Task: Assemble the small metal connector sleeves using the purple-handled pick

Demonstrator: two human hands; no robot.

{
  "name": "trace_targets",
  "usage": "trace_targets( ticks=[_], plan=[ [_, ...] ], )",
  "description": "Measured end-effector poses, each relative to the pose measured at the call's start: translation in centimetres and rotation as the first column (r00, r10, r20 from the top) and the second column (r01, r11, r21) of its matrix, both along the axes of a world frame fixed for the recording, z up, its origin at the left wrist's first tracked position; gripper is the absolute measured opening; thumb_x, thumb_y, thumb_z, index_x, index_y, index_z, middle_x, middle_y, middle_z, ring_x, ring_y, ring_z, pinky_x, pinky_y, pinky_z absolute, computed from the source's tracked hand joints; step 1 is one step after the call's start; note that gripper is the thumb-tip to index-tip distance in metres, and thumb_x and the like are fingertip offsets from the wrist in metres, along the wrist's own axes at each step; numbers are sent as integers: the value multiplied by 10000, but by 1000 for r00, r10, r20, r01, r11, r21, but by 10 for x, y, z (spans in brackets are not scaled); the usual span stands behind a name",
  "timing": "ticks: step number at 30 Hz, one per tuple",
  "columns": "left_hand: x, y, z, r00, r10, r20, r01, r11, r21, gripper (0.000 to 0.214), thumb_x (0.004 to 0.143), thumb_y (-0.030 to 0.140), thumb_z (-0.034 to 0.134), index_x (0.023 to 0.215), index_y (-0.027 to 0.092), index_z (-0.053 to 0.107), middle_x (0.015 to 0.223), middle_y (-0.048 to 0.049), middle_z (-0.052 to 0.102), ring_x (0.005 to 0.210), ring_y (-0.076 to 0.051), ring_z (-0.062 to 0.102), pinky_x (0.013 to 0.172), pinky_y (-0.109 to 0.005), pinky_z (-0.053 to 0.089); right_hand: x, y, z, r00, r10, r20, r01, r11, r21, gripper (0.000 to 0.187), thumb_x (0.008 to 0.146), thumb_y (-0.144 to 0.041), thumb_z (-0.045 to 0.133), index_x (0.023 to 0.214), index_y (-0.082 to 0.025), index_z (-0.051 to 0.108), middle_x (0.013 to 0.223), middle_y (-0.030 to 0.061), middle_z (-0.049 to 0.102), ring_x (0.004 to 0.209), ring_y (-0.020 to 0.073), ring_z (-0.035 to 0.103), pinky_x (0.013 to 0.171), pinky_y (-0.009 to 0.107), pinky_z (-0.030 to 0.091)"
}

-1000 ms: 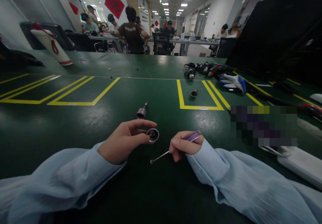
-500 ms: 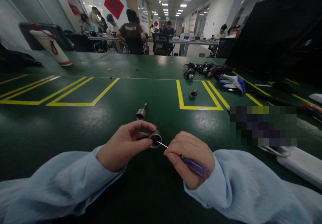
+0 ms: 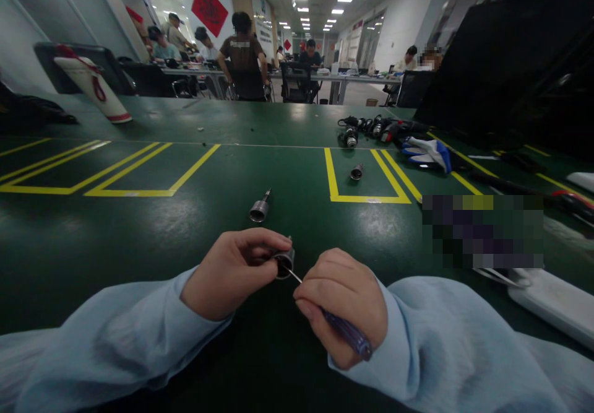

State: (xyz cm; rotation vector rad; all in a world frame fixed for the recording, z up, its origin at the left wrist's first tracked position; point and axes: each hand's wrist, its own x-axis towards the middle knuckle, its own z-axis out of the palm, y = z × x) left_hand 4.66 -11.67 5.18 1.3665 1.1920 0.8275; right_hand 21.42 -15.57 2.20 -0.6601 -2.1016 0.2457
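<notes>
- Worktop (image 3: 116, 233): green surface; yellow tape (image 3: 370, 200) marks out areas toward the left edge and right of centre.
- Left hand (image 3: 225, 270): gripping a metal cup (image 3: 288, 260) at its rim and side, thumb nearest the mouth, fingers across the top.
- Position of metal cup: middle of the worktop's width, toward the near edge, between both hands. The mouth faces the near edge and part of the interior is in shadow.
- Right hand (image 3: 346, 295): closed around a purple-handled tool (image 3: 352, 339), with the handle end projecting below the palm.
- Tool engagement: the thin shaft passes from the fingers into the cup's mouth. The tip is hidden; contact with the inner wall cannot be determined.
- Second cup (image 3: 258, 211): lies beyond the left hand, mouth toward the near edge, shank toward the far edge.
- Third cup (image 3: 356, 173): lies within the taped area right of centre.
- Black-and-silver equipment (image 3: 351, 137): grouped between the third cup and the far edge. Blue-and-white gloves (image 3: 429, 154) lie just beside this group, toward the right edge.
- White object (image 3: 552, 304): lies at the right edge, beyond the right sleeve (image 3: 445, 332).
- White container (image 3: 93, 85) with red cord: located toward the far left corner.
</notes>
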Motion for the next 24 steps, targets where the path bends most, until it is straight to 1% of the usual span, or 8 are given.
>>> trace_targets(
  ticks=[4,7,12,17,20,24],
  plan=[
    [0,-1,-1,1000,-1,-2,1,999,52,151,515,62,607,635,134,664,824,-53,700,792,-189,645,748,-295,527,-1,-2,1,999,6,32,-6,1000,-7,107,763,-125,486,763,-103,591,675,62,599,633,147,497,596,305,397],
    [-1,-2,0,1000,-20,-17,22,997,72,147,523,61,598,633,133,664,843,-59,697,798,-190,643,754,-298,528,-2,-4,1,1000,0,18,0,1000,12,107,762,-116,484,758,-100,591,666,64,596,630,147,497,597,305,397],
    [-1,-3,-2,998,-23,-51,28,995,96,160,523,58,581,642,128,663,855,-67,695,801,-187,643,736,-282,529,-1,-7,1,1000,8,-4,-8,1000,2,98,755,-104,493,762,-95,590,661,63,592,625,145,503,605,307,406],
    [-4,-1,-7,999,-28,-20,30,991,132,139,521,60,566,605,142,642,815,-52,701,766,-182,647,714,-285,532,-2,-9,3,1000,-2,-30,3,999,45,106,742,-81,481,757,-91,585,647,68,596,605,147,506,587,308,411],
    [-5,0,-8,999,-40,-10,41,991,129,142,530,61,570,611,145,652,816,-54,705,765,-187,650,716,-294,534,-2,-8,3,1000,-5,13,5,999,32,112,761,-104,473,774,-102,584,663,63,597,615,148,505,587,307,408],
    [-5,1,-8,998,-57,6,56,993,108,164,542,55,592,647,150,676,837,-43,710,783,-178,655,713,-265,537,0,-8,1,999,-8,50,8,1000,0,103,770,-124,486,784,-104,586,689,56,595,639,149,497,604,309,402]
  ],
)
